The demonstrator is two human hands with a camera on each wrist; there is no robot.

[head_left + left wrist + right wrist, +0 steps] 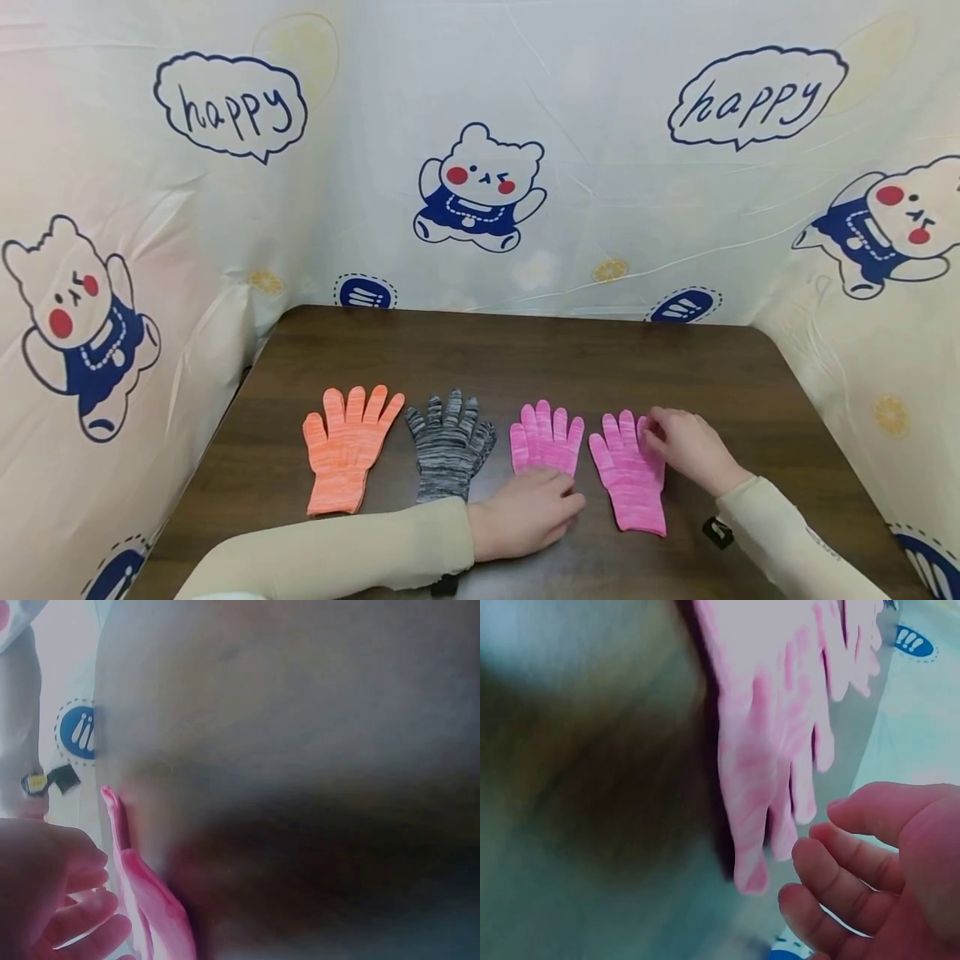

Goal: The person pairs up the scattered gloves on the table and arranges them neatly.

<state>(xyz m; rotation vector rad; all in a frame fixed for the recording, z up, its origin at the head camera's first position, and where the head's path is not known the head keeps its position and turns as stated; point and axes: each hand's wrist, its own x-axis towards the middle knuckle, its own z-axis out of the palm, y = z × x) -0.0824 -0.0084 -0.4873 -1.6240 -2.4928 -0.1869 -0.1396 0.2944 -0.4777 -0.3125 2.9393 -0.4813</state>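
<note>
Two pink knit gloves lie flat on the table, finger ends pointing away from me. My left hand is over the cuff of the left pink glove, hiding it. In the left wrist view its fingers are loosely bent beside pink fabric, with nothing between them. My right hand is at the outer fingers of the right pink glove. The right wrist view shows those relaxed fingertips just off the glove's finger ends, holding nothing.
An orange glove lies at the left, and a black-and-grey glove beside it, partly behind my left forearm. All rest on a dark wooden table. A pale cloth printed with bears hangs around the back and sides.
</note>
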